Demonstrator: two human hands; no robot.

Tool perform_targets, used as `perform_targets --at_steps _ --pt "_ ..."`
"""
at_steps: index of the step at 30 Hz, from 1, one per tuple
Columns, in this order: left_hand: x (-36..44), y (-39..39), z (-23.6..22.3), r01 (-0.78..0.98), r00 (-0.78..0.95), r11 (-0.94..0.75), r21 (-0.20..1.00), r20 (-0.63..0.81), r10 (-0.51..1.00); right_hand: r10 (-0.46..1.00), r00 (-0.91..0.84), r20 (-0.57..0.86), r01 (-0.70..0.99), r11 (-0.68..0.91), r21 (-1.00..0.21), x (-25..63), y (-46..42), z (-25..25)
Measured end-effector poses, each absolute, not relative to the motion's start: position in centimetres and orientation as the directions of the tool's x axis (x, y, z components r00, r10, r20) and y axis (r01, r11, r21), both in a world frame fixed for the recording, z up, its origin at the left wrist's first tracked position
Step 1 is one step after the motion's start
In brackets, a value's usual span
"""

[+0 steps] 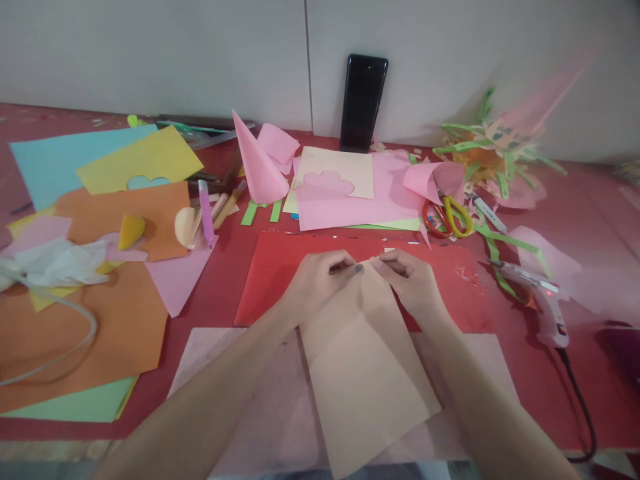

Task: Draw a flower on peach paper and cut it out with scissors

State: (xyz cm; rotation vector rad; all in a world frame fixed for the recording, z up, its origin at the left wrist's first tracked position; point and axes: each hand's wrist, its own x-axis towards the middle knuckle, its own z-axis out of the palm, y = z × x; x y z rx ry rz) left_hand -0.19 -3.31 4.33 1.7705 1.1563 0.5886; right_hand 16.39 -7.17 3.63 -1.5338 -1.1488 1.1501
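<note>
A long sheet of beige paper lies slanted in front of me, its far end raised in my fingers. My left hand pinches the far edge on the left side, thumb against the paper. Close beside it, my right hand pinches the same edge on the right. A soft fold or curve shows in the paper just below the fingertips. Under the hands is a red folder-like sheet, and nearer to me lies a pale pink board.
Scissors and a pink paper cone stand beyond the hands. A glue gun with a lit red light and cord lies right. A phone leans on the wall. Orange paper and other coloured sheets cover the left.
</note>
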Motion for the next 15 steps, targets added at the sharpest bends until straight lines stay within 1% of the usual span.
perform_targets --at_steps 6,10,12,15 --pt "-0.4 -3.2 4.3 0.432 0.477 -0.154 0.889 -0.08 0.875 0.971 0.189 -0.144 0.174 -0.177 -0.969 16.2 -7.5 3.8" --pt "-1.0 -2.6 4.5 0.483 0.518 -0.149 0.863 -0.144 0.843 0.954 0.298 -0.015 0.224 -0.085 -0.971 16.4 -7.5 3.5" --pt "-1.6 -2.2 4.7 0.534 0.513 -0.128 0.836 -0.2 0.835 0.931 0.359 0.06 0.268 -0.041 -0.962 16.6 -7.4 3.3" --pt "-2.9 -1.4 5.2 0.581 0.505 -0.075 0.81 -0.288 0.814 0.908 0.394 0.143 0.325 0.007 -0.946 16.8 -7.3 2.9"
